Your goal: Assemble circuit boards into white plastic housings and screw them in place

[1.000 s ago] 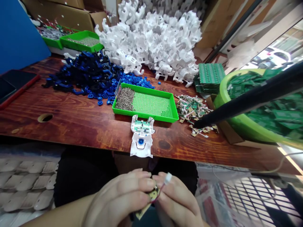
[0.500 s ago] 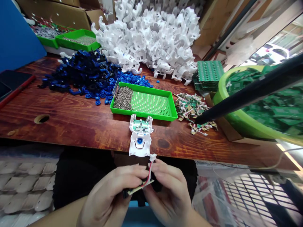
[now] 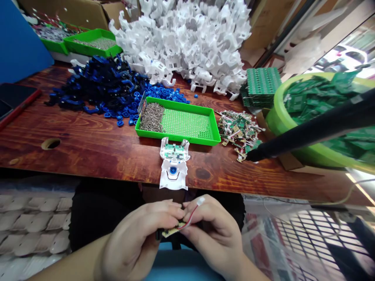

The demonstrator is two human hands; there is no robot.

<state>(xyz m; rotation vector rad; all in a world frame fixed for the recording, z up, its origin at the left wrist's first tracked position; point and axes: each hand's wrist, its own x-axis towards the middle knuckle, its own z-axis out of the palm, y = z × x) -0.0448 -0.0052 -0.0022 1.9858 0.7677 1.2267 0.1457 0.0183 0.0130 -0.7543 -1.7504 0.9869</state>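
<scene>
Over my lap, both hands are closed around a small circuit board with red and white wires. My left hand grips its left end, where a black part sticks out. With fingers bent, my right hand pinches the right end near the wires. The wires curve up over the right fingers to a white plug. Beyond the hands, at the table's front edge, lies a white plastic shell with a blue round button. Touching it behind is another white shell piece holding a green board.
A green tray of small metal screws stands mid-table. Behind are blue and black parts and a heap of white shells. Small wired boards lie right, near a green tub. A black bar slants across the right side.
My right hand has turned and shifted slightly right, and the plug has swung right and down over its fingers. The camera view has shifted a little.
</scene>
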